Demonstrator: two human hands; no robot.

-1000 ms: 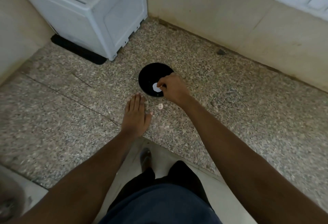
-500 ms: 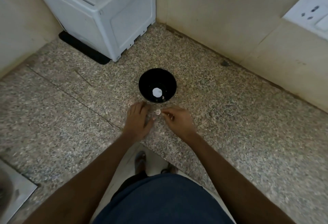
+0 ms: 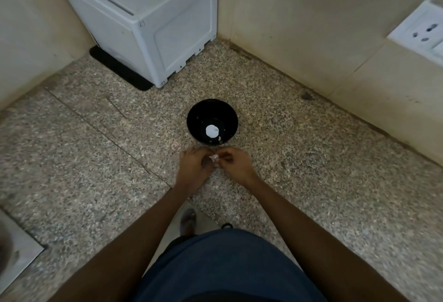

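A black bowl (image 3: 212,121) stands on the speckled stone counter (image 3: 311,170), with a round white piece and a smaller white bit at its bottom. Just in front of the bowl, my left hand (image 3: 194,167) and my right hand (image 3: 236,162) meet over the counter. Between their fingertips sits a small white piece (image 3: 214,157), which both hands pinch. Most of that piece is hidden by the fingers.
A white boxy appliance (image 3: 148,21) stands on a black mat at the back left corner. Beige tiled walls close the back and right, with a white socket plate (image 3: 422,31) on the right wall. A steel sink edge (image 3: 14,249) shows at lower left.
My right hand drew back from inside the bowl to the small white piece on the counter. My left hand, flat on the counter before, curled in and now pinches the piece too.
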